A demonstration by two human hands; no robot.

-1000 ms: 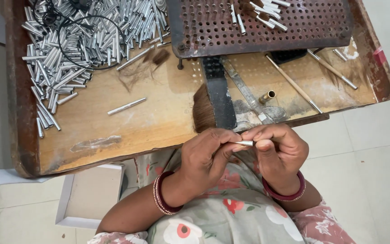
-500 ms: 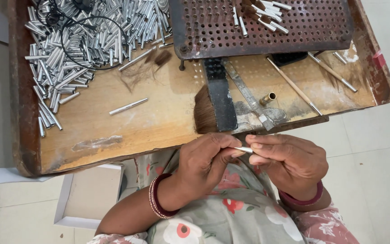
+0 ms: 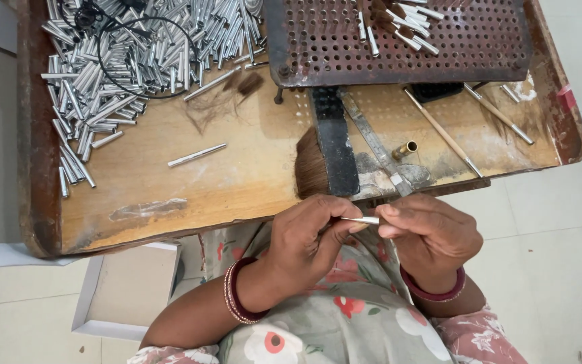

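Hands shifted slightly rightward since earlier, thin metal tube (image 3: 361, 220) pinched between left hand (image 3: 304, 239) fingertips and right hand (image 3: 432, 232) fingertips, just off desk (image 3: 170, 195) near edge

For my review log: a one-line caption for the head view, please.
Both hands, left and right, pinch one thin metal tube at the wooden tray edge.

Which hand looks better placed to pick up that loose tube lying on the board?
Probably the left hand: the loose tube lies on its side of the board. The right hand is farther off. Both pinch a thin metal piece.
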